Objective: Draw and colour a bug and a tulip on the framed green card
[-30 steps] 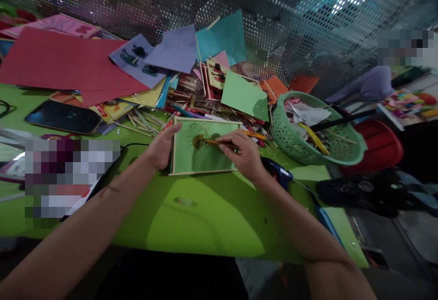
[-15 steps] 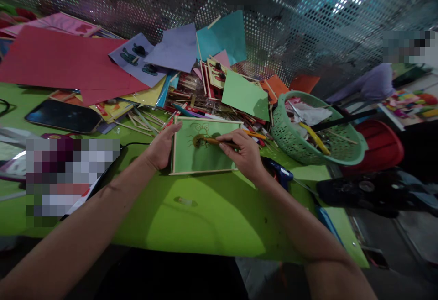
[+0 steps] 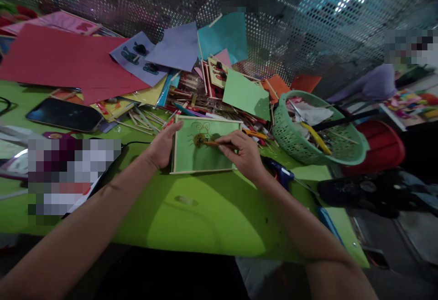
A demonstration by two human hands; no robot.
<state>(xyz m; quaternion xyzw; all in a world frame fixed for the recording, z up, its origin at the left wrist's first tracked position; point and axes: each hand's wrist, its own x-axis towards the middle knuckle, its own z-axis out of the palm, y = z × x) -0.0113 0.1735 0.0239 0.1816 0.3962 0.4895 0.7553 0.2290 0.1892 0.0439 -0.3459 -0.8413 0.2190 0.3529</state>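
My left hand (image 3: 163,147) grips the left edge of a green card (image 3: 219,158) bordered with thin wooden sticks. On the card is a line drawing of a bug (image 3: 203,128) with round eyes, and a brown spot (image 3: 198,140) on its body. My right hand (image 3: 242,152) is closed in a writing grip round a slim brown pencil-like tool (image 3: 216,143), whose tip is at the right side of the spot. Whether it is a pencil or a brush I cannot tell. A blue glue gun (image 3: 281,172) lies beside my right wrist.
Coloured paper sheets (image 3: 75,62), finished cards and loose sticks (image 3: 138,119) are heaped behind the card. A phone (image 3: 64,115) lies at left. At right stand a green basket (image 3: 294,147) of tools and a red stool (image 3: 383,144). A small clear piece (image 3: 185,200) lies in front.
The tool's tip has shifted slightly right and down across the brown spot, where dark marks now show. My left hand and the card have stayed nearly still.
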